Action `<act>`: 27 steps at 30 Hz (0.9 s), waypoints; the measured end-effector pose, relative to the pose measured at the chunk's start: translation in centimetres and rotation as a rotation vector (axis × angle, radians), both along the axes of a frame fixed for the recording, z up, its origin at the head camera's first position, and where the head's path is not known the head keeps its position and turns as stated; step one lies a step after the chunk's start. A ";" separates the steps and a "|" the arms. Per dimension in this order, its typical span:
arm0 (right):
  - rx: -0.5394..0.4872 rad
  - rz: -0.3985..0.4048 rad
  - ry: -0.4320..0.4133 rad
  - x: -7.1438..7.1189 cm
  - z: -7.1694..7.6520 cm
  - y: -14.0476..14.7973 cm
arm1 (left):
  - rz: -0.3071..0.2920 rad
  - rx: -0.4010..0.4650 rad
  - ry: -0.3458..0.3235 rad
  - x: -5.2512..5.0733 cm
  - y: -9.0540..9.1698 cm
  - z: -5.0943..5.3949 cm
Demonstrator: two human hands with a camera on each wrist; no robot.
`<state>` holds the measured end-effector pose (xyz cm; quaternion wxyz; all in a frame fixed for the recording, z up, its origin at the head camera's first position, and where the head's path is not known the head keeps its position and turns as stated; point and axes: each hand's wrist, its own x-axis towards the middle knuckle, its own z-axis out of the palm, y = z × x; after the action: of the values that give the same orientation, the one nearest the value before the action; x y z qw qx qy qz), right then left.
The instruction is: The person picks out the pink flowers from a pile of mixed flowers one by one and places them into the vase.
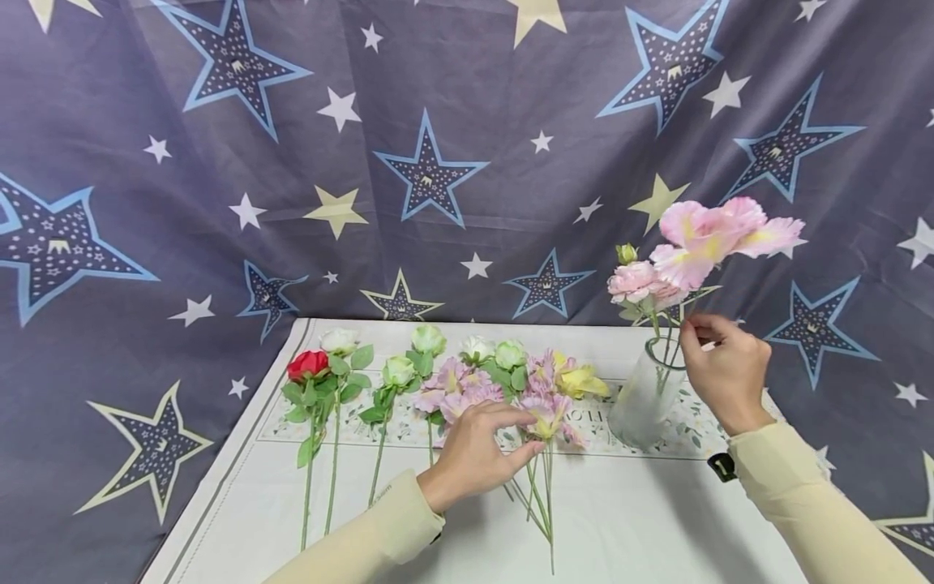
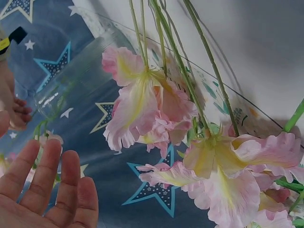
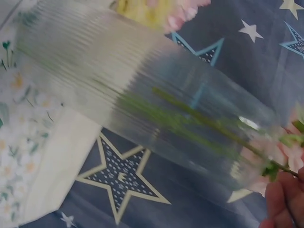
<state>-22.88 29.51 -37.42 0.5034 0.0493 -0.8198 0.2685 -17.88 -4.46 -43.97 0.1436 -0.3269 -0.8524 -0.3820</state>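
At the rim of a clear ribbed glass vase [image 1: 633, 410], my right hand [image 1: 730, 369] pinches the thin stem of a large pink-and-yellow artificial flower [image 1: 704, 239]. That stem reaches down inside the glass, as the right wrist view shows. A smaller light-pink flower [image 1: 638, 282] with a bud also stands in the vase. My left hand [image 1: 477, 454] hovers beside pink ruffled flowers [image 1: 546, 410] lying on the table, its fingers [image 2: 47, 175] loosely extended and holding nothing. In the left wrist view, the ruffled blooms [image 2: 135, 104] hang apart from those fingers.
Left of the ruffled flowers lie a red rose [image 1: 307, 365], a white rose [image 1: 339, 341] and several pale green roses [image 1: 398, 371]. A yellow flower [image 1: 582, 381] is near the vase. The white table [image 1: 241, 519] carries a floral-print strip; a star-patterned cloth [image 1: 452, 73] hangs behind.
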 end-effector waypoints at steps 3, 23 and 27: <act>-0.005 0.000 -0.034 0.1 -0.9 -0.1 | 0.000 -0.004 0.002 0.0 0.0 0.0; 0.467 -0.016 0.070 0.6 -4.3 0.3 | -0.003 -0.013 0.011 0.0 0.1 0.2; 0.277 0.024 -0.132 1.3 -3.9 0.2 | -0.001 -0.015 0.015 0.0 0.1 0.2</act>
<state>-21.54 29.67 -41.29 0.4335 0.1101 -0.8798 0.1613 -17.91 -4.35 -43.77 0.1472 -0.3313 -0.8540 -0.3731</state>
